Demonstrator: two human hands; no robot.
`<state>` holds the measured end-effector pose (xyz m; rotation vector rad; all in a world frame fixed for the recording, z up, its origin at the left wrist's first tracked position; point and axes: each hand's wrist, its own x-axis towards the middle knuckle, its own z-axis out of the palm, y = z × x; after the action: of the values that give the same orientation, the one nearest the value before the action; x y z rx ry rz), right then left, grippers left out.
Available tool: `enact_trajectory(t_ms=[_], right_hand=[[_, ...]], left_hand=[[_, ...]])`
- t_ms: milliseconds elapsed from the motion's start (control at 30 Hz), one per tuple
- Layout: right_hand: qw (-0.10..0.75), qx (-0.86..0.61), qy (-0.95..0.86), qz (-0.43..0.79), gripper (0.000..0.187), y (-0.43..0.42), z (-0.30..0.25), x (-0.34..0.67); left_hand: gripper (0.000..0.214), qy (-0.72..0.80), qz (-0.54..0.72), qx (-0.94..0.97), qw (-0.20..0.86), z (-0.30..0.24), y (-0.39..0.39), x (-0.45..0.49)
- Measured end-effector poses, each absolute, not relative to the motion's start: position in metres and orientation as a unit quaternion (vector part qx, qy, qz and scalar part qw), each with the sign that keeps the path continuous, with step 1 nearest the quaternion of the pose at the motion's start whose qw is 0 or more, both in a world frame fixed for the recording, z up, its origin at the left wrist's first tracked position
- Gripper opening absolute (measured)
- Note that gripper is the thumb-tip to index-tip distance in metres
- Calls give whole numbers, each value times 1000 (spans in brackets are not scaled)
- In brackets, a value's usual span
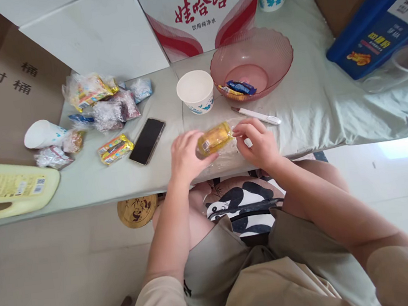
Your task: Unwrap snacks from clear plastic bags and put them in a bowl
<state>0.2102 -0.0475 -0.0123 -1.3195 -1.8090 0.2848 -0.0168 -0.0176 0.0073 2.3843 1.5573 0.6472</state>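
Between my hands, just above the table's front part, is a small yellow plastic-wrapped snack pack (pixel 215 138). My left hand (pixel 188 156) is closed around its left end. The fingers of my right hand (pixel 256 139) pinch the clear wrapper at its right end. Beyond the pack stands an upright white paper cup (pixel 195 92) with a blue print. A pink translucent bowl (pixel 270 60) sits to its right, with a few small blue and yellow packets (pixel 241 88) inside. A white utility knife (pixel 259 115) lies behind my right hand.
Left of my hands lie a black phone (pixel 148 141), a colourful snack pack (pixel 115 149), a heap of wrapped packets (pixel 108 115) and a tipped paper cup (pixel 43 134). White boxes (pixel 206 18) line the back. A blue container (pixel 370 28) stands right, a yellow jug (pixel 15 188) left.
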Motion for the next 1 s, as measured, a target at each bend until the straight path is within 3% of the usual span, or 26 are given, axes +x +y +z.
enact_trajectory(t_ms=[100,233,433,567,733,867,1000], right_hand=[[427,-508,-741,97,18,-48,-12,206],[403,-479,-773,99,19,-50,-12,205],[246,-460,-841,144,24,-50,-18,206],[252,-468,-836,134,26,-48,-19,206],[291,-505,-803,124,29,-50,-14,206],[271,-491,-820,114,46,-48,-17,201],[230,-472,-841,134,62,-42,-22,197]], left_hand=[[39,546,160,811,140,8,-22,-12],[34,543,185,801,172,5,-21,-16],[9,468,254,837,129,1,-16,-16],[14,453,288,830,150,0,-16,-10],[18,513,416,643,389,0,-16,-6],[22,506,454,383,625,12,-12,-4],[19,485,456,210,716,27,-5,-5]])
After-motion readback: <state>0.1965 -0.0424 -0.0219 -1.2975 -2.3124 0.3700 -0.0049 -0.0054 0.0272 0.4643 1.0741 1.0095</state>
